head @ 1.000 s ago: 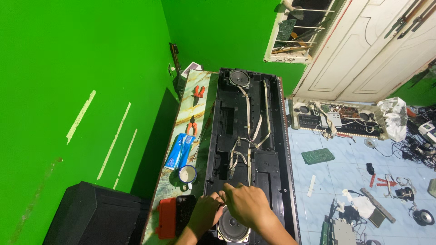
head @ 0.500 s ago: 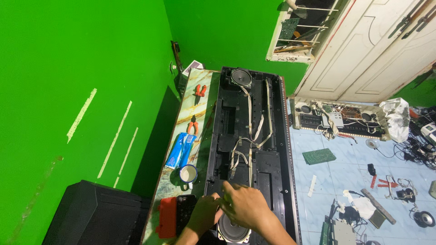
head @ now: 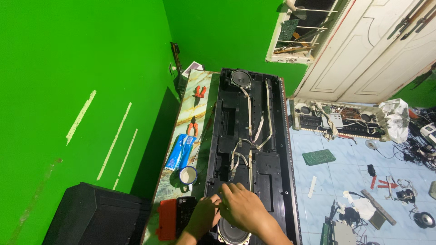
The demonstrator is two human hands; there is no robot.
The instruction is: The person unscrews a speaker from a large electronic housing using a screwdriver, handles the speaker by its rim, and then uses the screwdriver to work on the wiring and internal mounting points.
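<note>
A long black open electronic-keyboard casing (head: 236, 136) lies on a narrow marbled table (head: 190, 104), with white ribbon cables (head: 247, 149) running along its inside. A round speaker (head: 240, 78) sits at its far end and another speaker (head: 231, 233) at the near end. My left hand (head: 203, 217) and my right hand (head: 243, 208) are close together over the near end, just above the near speaker. Their fingers are curled on something small inside the casing; what it is stays hidden under the hands.
On the table left of the casing lie red-handled pliers (head: 200, 91), orange-handled pliers (head: 192, 127), a blue packet (head: 180, 151), a white mug (head: 187, 174) and an orange case (head: 167, 219). A black box (head: 95, 218) stands lower left. The blue floor (head: 336, 181) holds another opened keyboard (head: 340, 119), a circuit board (head: 319, 157) and cables.
Both hands stay at the near end of the casing; the right hand has shifted slightly, fingers working in place. Nothing else has moved.
</note>
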